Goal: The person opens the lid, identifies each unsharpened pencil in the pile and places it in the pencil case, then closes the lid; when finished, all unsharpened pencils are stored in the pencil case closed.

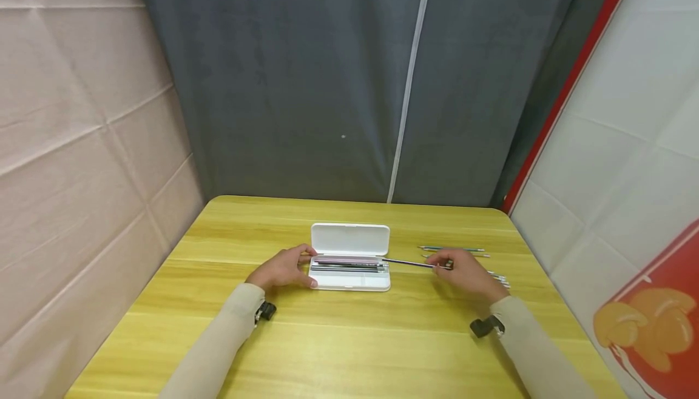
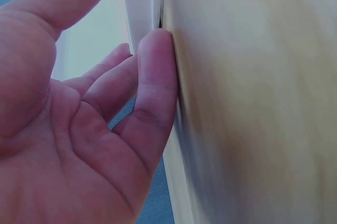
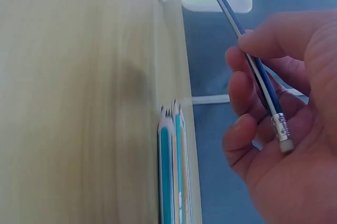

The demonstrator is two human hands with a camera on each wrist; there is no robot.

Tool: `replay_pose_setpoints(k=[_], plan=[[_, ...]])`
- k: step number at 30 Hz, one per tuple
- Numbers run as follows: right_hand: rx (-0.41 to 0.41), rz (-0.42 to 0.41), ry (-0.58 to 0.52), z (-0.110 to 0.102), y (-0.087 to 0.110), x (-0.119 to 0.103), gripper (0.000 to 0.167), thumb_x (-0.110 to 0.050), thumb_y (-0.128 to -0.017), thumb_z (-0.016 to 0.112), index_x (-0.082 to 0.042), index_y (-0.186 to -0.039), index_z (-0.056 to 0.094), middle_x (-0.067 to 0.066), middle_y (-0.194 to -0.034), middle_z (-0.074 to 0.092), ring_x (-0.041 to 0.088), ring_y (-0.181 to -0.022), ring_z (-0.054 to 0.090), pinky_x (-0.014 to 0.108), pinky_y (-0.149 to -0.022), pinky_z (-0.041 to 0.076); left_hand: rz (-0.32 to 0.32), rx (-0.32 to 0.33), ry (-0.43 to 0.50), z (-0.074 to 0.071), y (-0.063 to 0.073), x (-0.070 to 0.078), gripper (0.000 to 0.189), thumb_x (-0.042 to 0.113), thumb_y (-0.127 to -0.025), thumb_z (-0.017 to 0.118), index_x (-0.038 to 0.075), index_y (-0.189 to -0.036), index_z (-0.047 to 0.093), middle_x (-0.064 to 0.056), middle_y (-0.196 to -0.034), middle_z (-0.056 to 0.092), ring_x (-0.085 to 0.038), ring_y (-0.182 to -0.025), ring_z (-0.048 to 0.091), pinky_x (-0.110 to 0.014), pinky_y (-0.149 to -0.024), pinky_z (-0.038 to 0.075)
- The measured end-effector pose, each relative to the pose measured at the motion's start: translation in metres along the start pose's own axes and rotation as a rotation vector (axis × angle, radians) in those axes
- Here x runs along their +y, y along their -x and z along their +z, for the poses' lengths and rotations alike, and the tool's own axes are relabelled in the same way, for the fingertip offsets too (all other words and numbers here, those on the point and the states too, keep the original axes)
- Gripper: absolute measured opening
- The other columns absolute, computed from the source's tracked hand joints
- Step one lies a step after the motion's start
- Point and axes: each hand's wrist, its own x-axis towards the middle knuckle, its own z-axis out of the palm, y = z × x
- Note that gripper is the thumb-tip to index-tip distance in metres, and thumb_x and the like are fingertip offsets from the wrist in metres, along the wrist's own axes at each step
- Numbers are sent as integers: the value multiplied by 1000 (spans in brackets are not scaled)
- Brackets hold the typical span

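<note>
A white pencil case (image 1: 351, 282) lies on the table with its lid (image 1: 351, 239) raised at the back; several pencils (image 1: 346, 265) lie inside. At its left end, my left hand (image 1: 281, 267) holds the case between thumb and fingers. In the left wrist view, the fingertips (image 2: 156, 50) are right at the case's edge. My right hand (image 1: 461, 273) pinches a dark striped pencil (image 1: 409, 262) near its eraser end, the far end at the case's right side. The right wrist view shows its white eraser (image 3: 286, 145) by the palm.
More pencils (image 1: 453, 248) lie on the table (image 1: 349, 338) beside and under the right hand, several with teal sides (image 3: 167, 171) in the right wrist view. A grey curtain (image 1: 306, 83) hangs behind the table, with pale cloth (image 1: 93, 162) at left and a white and red panel (image 1: 617, 162) at right.
</note>
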Motion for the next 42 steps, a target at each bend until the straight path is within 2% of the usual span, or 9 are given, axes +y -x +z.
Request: replay_pose_setpoints(k=[10,16,26,35,42], plan=[[3,-18,21,9,-14,-14,18,-15,-101,72,-25,-112,80,-5,-111,75,10,-94,62,28,-81,53,-1,5,-8,0,1,1,72,38,-76,97,23,-135,59,-15,-156,57,-35,-147,52,-56,-115,43],[12,-69,7,16,-24,-19,17,-14,-101,72,-21,-115,81,-2,-113,77,10,-95,64,27,-81,54,4,8,-9,-1,1,-1,70,37,-76,97,22,-134,59,-14,-156,57,-35,-148,51,-57,-116,42],[4,-91,-16,30,-35,-32,16,-14,-102,71,-20,-114,80,0,-114,77,10,-96,66,27,-81,55,0,2,10,0,2,1,71,37,-76,97,23,-135,59,-14,-157,56,-35,-146,53,-56,-114,44],[1,-100,-50,44,-47,-37,17,-11,-102,70,-18,-114,80,1,-114,78,11,-94,66,28,-80,56,-5,-2,27,0,2,3,72,36,-75,97,23,-135,59,-15,-157,56,-36,-145,53,-56,-115,43],[-5,-82,-68,58,-57,-43,18,-11,-100,70,-20,-112,81,-3,-109,77,12,-98,67,29,-84,56,-11,-3,14,0,4,3,72,37,-76,97,24,-135,59,-15,-157,56,-35,-146,53,-56,-115,43]])
